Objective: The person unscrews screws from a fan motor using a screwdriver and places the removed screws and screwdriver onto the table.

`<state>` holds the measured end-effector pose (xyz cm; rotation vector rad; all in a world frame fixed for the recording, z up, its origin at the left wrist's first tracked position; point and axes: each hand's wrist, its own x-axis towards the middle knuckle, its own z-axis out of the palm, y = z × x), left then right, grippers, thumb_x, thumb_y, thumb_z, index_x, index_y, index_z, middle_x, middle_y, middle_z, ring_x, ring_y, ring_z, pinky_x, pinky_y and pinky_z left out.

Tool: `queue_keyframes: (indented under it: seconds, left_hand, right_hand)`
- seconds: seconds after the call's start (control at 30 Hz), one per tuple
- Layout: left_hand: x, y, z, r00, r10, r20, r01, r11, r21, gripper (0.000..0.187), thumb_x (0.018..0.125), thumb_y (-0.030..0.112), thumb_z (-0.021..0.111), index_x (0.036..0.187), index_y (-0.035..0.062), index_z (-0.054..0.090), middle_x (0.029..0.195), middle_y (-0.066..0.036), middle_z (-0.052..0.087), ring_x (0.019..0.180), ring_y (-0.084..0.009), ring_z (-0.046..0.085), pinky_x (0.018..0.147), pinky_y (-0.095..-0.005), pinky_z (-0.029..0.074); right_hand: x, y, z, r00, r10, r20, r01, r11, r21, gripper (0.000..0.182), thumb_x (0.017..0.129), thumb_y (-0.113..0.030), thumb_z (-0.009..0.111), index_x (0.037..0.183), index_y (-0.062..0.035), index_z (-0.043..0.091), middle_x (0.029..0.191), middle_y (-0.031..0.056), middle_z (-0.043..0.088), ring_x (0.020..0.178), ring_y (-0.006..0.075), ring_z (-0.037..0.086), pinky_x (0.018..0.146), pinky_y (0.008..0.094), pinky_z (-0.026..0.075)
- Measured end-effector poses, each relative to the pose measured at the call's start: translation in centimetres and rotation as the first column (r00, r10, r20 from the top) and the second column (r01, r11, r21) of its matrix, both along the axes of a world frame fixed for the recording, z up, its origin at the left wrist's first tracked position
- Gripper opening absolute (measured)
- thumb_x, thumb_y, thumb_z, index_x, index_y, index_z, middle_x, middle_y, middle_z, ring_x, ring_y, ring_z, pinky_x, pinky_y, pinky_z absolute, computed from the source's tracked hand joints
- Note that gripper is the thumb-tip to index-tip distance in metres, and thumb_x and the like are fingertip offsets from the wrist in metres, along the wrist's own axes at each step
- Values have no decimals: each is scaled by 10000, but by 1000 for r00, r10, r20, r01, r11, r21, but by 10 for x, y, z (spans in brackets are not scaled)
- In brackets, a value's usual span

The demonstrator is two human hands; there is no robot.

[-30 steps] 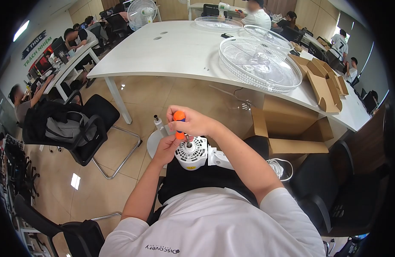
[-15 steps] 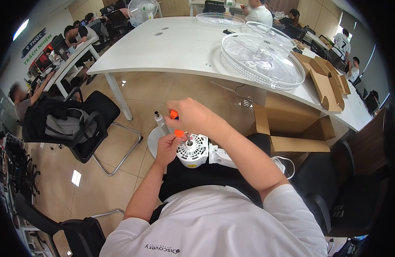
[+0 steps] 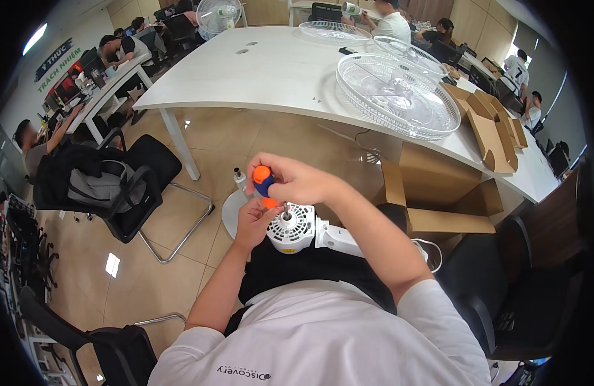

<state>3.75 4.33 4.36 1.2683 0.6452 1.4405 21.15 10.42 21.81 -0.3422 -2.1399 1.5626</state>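
Observation:
An orange and blue screwdriver [image 3: 263,182] is gripped by my right hand [image 3: 296,181], its handle tilted up over the lap. My left hand [image 3: 250,222] is closed with fingertips at the lower orange end of the screwdriver, beside the metal shaft of a white fan motor [image 3: 292,233]. What those fingertips pinch is too small to make out. The round motor lies on the lap with its slotted face up. From its right side a white neck [image 3: 341,240] reaches under my right forearm.
White table [image 3: 278,71] ahead holds clear fan grilles [image 3: 398,93] and cardboard pieces [image 3: 487,132]. An open cardboard box [image 3: 448,219] is at right. A round white base with pole [image 3: 232,209] stands beyond my left hand. A black chair with a backpack [image 3: 107,186] is at left.
My right hand has opened its grasp slightly and rotated around the screwdriver, so more of the handle shows. My left hand stays by the motor shaft.

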Motion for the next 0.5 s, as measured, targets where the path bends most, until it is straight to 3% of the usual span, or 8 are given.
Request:
queue_keyframes:
  seconds: [0.1, 0.17, 0.2, 0.27, 0.37, 0.5]
  left_hand:
    - [2, 1, 8, 1000, 4, 5, -4, 1000, -16, 152, 1007, 33, 693, 1147, -25, 678, 1117, -110, 756, 1046, -153, 723, 945, -291, 564]
    - [1, 1, 12, 1000, 1, -19, -2, 999, -50, 144, 999, 20, 698, 1135, -24, 679, 1108, -107, 758, 1033, -151, 723, 936, -287, 565]
    - [1, 1, 13, 999, -1, -40, -2, 997, -82, 137, 991, 7, 703, 1123, -22, 680, 1099, -104, 760, 1019, -148, 723, 927, -284, 565]
    - [-2, 4, 7, 1000, -7, -26, 5, 996, -84, 151, 981, -1, 713, 1129, -21, 685, 1097, -99, 761, 1013, -149, 724, 923, -289, 566]
    - [-5, 7, 0, 1000, -28, 2, 28, 997, -75, 180, 965, -8, 731, 1140, -19, 689, 1092, -90, 763, 1003, -152, 725, 920, -299, 569]
    - [-4, 1, 7, 999, 15, -42, -17, 999, -35, 182, 954, -14, 739, 1130, -10, 691, 1063, -81, 765, 991, -152, 726, 919, -308, 570]
  right_hand:
    - [-10, -4, -11, 997, -37, -66, 28, 990, -135, 225, 975, -201, 613, 1131, -51, 552, 1013, 83, 646, 837, 163, 593, 743, 308, 511]
    - [-17, -3, -10, 978, -136, 157, 151, 985, -85, 198, 1021, -208, 625, 1111, -61, 528, 969, 55, 638, 808, 104, 600, 678, 300, 510]
    - [-19, -4, -11, 978, -139, 156, 153, 984, -85, 198, 1021, -208, 625, 1111, -61, 528, 969, 55, 638, 808, 104, 600, 678, 300, 510]
    - [-21, -7, -12, 955, -298, -5, 296, 947, 121, 264, 1039, -290, 661, 1064, -57, 538, 865, 39, 619, 799, 95, 593, 680, 296, 500]
    - [-16, -12, -3, 912, -410, -23, 402, 881, 248, 246, 1032, -257, 676, 1037, -48, 547, 875, 51, 648, 849, 92, 615, 720, 289, 510]
    - [-6, -16, 7, 934, -341, 107, 311, 922, 229, 230, 1028, -217, 682, 1079, -31, 558, 964, 64, 673, 904, 94, 626, 774, 275, 522]
